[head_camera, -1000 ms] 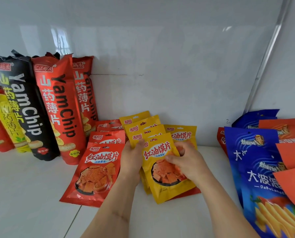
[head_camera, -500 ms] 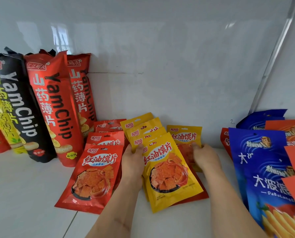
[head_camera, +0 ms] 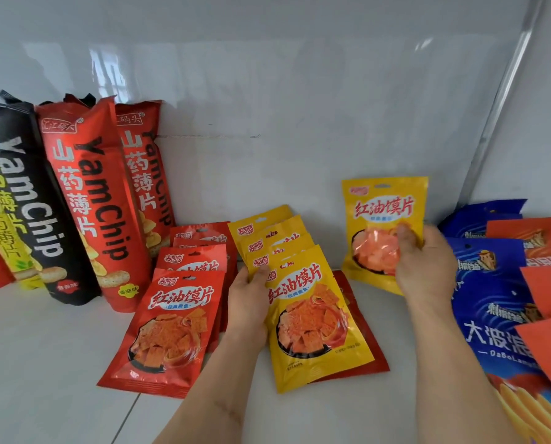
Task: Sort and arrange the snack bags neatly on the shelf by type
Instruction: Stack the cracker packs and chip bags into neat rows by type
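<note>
We hold one yellow bag (head_camera: 383,219) upright in our right hand (head_camera: 426,261), thumb curled across its printed front and fingers hidden behind it, so the hand is clamped on the bag. It hangs clear of the shelf (head_camera: 53,363), right of and a little behind the yellow stack (head_camera: 303,302), with its long axis vertical and its label facing us.

Our left hand (head_camera: 248,302) rests on the left edge of that stack, thumb pinching the upper corner of the top bag, pinning the fanned pile flat. The stack's bags lie on their backs with their long axis running away from us and tipped slightly left.

So the relation that matters, as we judge it, is this: the stack lies to the left of and below the held bag, and the right hand is the one carrying. To join it to its own kind we would swing it left and lay it back until its axis matches the pile's.

The red bags (head_camera: 171,322) of the same snack sit just left of the left hand, the tall yam chip bags (head_camera: 88,200) stand against the back wall farther left, and the blue bags (head_camera: 492,302) lie beside the right forearm.
</note>
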A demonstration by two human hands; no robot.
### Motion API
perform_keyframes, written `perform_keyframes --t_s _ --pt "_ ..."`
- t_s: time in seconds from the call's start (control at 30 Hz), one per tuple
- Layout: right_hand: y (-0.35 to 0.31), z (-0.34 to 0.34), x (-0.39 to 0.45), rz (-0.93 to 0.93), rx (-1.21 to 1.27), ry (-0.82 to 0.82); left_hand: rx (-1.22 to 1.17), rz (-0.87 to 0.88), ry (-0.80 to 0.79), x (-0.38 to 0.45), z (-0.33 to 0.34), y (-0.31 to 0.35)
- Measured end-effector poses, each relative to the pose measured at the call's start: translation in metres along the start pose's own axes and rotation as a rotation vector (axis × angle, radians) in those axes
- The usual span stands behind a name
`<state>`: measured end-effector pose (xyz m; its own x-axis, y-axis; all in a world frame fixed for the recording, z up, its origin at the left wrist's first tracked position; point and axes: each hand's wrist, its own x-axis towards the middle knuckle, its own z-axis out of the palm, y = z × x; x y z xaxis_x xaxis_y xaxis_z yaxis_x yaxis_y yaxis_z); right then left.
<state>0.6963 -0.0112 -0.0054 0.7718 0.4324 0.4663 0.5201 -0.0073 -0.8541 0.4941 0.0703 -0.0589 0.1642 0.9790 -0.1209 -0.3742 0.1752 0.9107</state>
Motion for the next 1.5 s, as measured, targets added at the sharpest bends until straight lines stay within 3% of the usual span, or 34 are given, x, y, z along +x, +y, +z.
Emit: perform_keyframes --t_s 0.07,0.13,0.3,0.4,0.93,1.33,1.5 --pt "-0.012 -0.015 -0.003 -0.059 0.041 0.101 -0.036 -0.009 0.004 0.000 0.000 0.004" --pt "-0.017 -0.025 -0.006 -0.063 0.064 0.066 -0.077 -0.019 0.005 0.000 -0.001 0.007" --pt "-0.017 -0.023 -0.040 0.067 -0.170 -0.454 -0.128 -0.037 -0.001 -0.004 -0.004 0.017" --pt "-0.013 -0.012 -0.060 0.097 -0.288 -0.556 -0.143 -0.039 0.001 -0.006 -0.004 0.018" --pt "-0.005 0.023 -0.093 0.054 -0.501 -0.510 -0.072 -0.024 -0.111 -0.022 -0.009 0.016" --pt "-0.034 0.033 -0.130 0.147 -0.087 -0.634 0.079 -0.051 -0.031 -0.008 -0.044 0.062" --pt "-0.024 0.030 -0.131 0.172 -0.090 -0.651 0.062 -0.152 -0.054 -0.011 -0.044 0.042"
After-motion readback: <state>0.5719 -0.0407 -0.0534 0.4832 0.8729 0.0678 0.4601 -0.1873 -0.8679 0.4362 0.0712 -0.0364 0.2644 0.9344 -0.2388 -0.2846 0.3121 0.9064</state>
